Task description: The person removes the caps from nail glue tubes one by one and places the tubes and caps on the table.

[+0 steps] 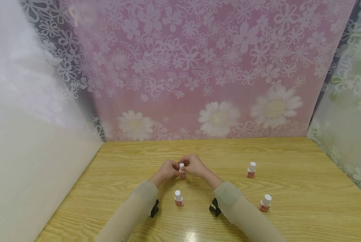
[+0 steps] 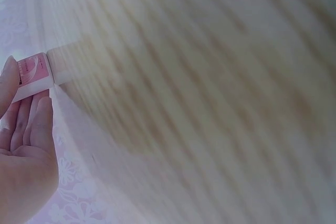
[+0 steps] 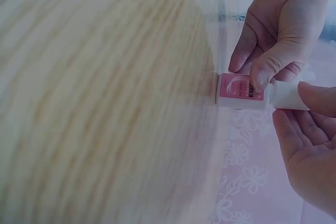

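A small white bottle (image 1: 183,175) with a pink-red label stands upright between both hands at the middle of the table, its base right at the wood. My left hand (image 1: 167,169) holds the bottle's body, its thumb lying across the label (image 3: 234,86) in the right wrist view. With thumb and fingers my right hand (image 1: 194,165) pinches the white cap (image 3: 289,96) on top. In the left wrist view the bottle's label (image 2: 34,70) shows beside the left thumb, while the cap lies outside that view.
Nearer me, between the forearms, stands a matching bottle (image 1: 178,199). Two others are to the right: a farther bottle (image 1: 251,170) and a nearer bottle (image 1: 265,203). A pink flowered curtain (image 1: 180,84) closes off the back of the wooden table (image 1: 132,151).
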Tool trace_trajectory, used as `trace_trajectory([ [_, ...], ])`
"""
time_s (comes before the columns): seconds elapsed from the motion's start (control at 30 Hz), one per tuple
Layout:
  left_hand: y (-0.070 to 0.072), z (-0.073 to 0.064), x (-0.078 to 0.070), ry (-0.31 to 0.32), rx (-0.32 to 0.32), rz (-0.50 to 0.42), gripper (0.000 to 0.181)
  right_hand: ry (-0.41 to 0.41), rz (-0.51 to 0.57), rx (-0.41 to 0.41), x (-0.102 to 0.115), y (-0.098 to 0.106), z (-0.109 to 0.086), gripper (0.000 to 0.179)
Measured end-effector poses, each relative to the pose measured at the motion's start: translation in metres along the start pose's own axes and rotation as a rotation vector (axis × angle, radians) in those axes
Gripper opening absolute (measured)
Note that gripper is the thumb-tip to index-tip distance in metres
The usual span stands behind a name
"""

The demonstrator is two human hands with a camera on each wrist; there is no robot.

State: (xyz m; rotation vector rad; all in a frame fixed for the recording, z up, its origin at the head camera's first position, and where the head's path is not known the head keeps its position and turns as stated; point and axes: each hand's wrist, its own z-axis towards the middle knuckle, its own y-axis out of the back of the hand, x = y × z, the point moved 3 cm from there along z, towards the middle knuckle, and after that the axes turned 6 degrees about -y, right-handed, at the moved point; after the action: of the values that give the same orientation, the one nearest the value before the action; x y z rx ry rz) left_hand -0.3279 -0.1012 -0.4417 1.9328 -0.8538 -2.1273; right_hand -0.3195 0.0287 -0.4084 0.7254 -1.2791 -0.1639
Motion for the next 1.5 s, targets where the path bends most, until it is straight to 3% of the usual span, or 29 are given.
trace_trajectory([
  [0.3,-0.0003,0.0010,0.0019,0.003,-0.010,0.007,0.018,-0.003,0.017,0.008,0.0011,-0.0008,0.0006,0.024],
  [0.63,-0.0003,0.0040,0.0056,-0.004,0.000,-0.027,0.015,-0.044,-0.001,-0.036,0.0016,0.0022,-0.0007,0.035],
  [1.03,0.0007,0.0026,0.0029,-0.001,0.008,0.010,0.017,-0.081,-0.008,-0.065,-0.0002,0.0021,0.0001,0.021],
  [1.5,-0.0002,0.0046,0.0050,-0.013,0.011,-0.036,0.017,-0.064,0.021,-0.030,0.0014,0.0019,-0.0005,0.010],
])
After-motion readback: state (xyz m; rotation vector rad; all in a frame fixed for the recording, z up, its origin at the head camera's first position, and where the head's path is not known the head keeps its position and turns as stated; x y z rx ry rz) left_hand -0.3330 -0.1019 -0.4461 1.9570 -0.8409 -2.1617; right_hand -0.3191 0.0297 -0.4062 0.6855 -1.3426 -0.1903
